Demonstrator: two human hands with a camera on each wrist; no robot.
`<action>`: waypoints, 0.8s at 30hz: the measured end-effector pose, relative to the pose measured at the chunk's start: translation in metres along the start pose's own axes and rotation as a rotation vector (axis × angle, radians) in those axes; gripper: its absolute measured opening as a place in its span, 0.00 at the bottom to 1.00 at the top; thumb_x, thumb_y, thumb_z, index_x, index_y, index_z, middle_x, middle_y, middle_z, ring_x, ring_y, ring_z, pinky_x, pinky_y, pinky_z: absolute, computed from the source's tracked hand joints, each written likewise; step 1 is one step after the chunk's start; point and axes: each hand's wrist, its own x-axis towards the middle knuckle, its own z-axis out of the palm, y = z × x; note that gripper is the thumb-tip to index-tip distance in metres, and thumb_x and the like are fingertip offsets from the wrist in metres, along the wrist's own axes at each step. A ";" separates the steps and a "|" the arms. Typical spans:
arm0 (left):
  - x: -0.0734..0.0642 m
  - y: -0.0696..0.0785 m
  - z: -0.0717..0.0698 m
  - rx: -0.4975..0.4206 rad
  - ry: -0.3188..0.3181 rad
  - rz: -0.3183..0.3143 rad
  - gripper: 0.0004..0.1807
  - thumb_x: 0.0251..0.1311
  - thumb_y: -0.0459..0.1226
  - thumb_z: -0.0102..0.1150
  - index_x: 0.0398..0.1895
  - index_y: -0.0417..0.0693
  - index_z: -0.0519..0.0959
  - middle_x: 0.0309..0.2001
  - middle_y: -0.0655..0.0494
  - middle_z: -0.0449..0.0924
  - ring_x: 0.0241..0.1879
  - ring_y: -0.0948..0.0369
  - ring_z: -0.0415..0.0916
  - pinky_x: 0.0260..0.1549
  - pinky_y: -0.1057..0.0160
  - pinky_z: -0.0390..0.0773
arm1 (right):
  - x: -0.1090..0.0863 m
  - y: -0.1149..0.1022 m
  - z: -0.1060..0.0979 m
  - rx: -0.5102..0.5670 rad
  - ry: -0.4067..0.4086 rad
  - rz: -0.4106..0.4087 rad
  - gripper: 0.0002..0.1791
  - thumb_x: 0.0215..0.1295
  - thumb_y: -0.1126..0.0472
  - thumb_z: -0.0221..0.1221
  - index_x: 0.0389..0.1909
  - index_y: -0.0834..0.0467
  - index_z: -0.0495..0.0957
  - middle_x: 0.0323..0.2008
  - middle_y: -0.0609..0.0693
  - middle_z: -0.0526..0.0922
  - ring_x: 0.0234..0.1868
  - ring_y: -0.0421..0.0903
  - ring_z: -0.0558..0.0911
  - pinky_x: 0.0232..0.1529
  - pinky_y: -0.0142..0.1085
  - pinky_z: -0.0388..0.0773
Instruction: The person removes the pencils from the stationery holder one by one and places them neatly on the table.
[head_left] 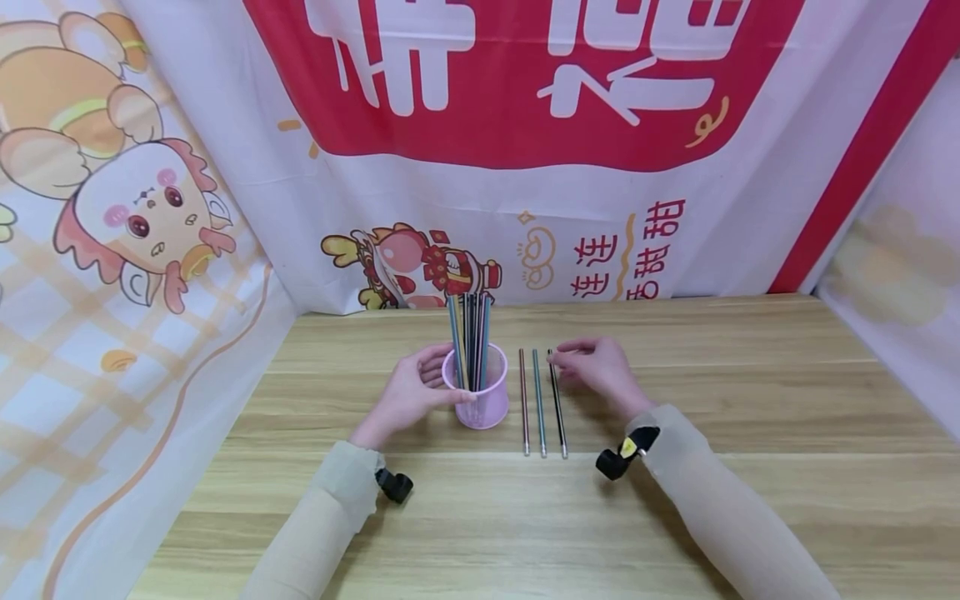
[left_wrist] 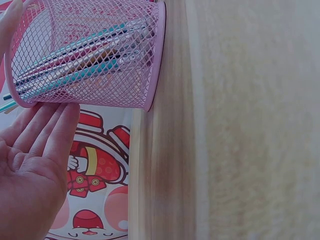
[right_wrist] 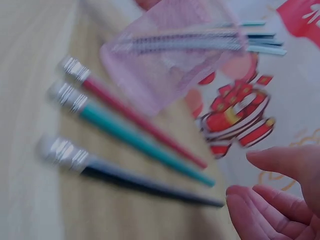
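Note:
My left hand [head_left: 405, 392] holds a pink mesh pencil cup [head_left: 489, 410], thumb across the front of its rim and fingers along the far left side. Several pencils [head_left: 471, 333] lean inside the cup, their eraser ends down. To the right of it, a dark red pencil [head_left: 524, 400], a teal pencil [head_left: 538, 404] and a black pencil [head_left: 557, 408] lie side by side, erasers toward me. My right hand [head_left: 600, 367] is at the far tip of the black pencil. In the right wrist view its thumb and fingers [right_wrist: 242, 205] stand apart with nothing between them.
The wooden table [head_left: 495, 533] ends at the back against a white and red printed cloth [head_left: 450, 192]. Another patterned cloth [head_left: 97, 350] hangs along the left side, and a pale one [head_left: 892, 275] along the right. A black wrist camera [head_left: 395, 485] sits at the left cuff.

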 end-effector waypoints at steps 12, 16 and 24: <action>0.001 -0.001 0.000 -0.002 -0.005 0.000 0.49 0.41 0.39 0.85 0.70 0.41 0.70 0.62 0.45 0.78 0.59 0.51 0.78 0.61 0.59 0.77 | -0.016 -0.053 -0.002 0.102 -0.040 -0.148 0.27 0.64 0.52 0.71 0.59 0.62 0.80 0.52 0.55 0.85 0.50 0.51 0.86 0.50 0.34 0.85; 0.000 0.000 0.000 -0.003 -0.005 0.002 0.49 0.41 0.38 0.85 0.70 0.41 0.70 0.62 0.45 0.78 0.59 0.51 0.78 0.61 0.59 0.77 | -0.015 -0.062 0.005 0.105 -0.050 -0.165 0.28 0.62 0.48 0.72 0.58 0.58 0.81 0.53 0.52 0.85 0.51 0.48 0.85 0.53 0.36 0.83; 0.001 -0.003 -0.001 -0.007 -0.011 -0.006 0.49 0.41 0.39 0.85 0.70 0.43 0.70 0.62 0.46 0.78 0.59 0.53 0.78 0.61 0.59 0.77 | -0.012 -0.072 0.026 0.084 -0.086 -0.200 0.26 0.62 0.51 0.72 0.59 0.57 0.81 0.53 0.50 0.85 0.53 0.47 0.83 0.60 0.42 0.79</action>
